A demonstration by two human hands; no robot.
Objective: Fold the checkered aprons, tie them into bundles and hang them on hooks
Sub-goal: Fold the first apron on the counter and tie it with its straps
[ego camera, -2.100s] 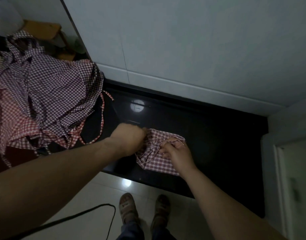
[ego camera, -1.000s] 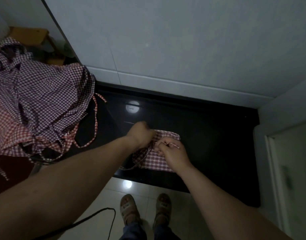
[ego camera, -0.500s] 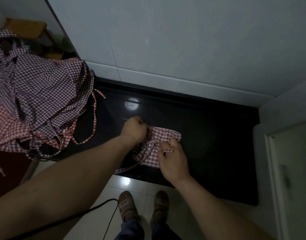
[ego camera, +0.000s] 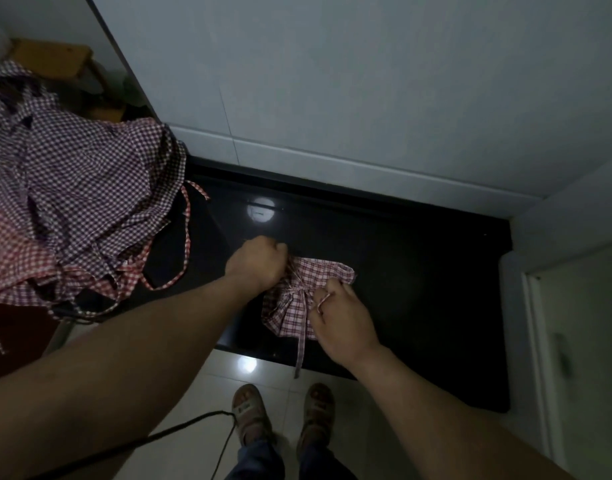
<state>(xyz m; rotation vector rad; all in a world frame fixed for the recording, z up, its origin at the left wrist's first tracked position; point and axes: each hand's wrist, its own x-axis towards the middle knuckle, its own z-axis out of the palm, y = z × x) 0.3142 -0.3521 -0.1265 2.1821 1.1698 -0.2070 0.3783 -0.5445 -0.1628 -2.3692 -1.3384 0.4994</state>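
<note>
A small folded red-and-white checkered apron [ego camera: 318,282] lies on the black glossy counter [ego camera: 419,271], cinched in the middle by its strap. My left hand [ego camera: 258,263] is fisted at the bundle's upper left and grips one strap end. My right hand [ego camera: 339,323] sits at the bundle's lower right and pinches the other strap end, looped over a finger. A loose strap tail [ego camera: 300,344] hangs over the counter's front edge.
A heap of unfolded purple and red checkered aprons [ego camera: 72,202] covers the counter's left end, with straps trailing. A grey tiled wall rises behind. A white cabinet [ego camera: 574,323] stands at right. Below are my sandalled feet and a black cable [ego camera: 180,434] on the pale floor.
My hands have pulled apart, drawing the strap tight round the bundle's middle. The loose strap tail now hangs straight down over the counter edge instead of trailing left.
</note>
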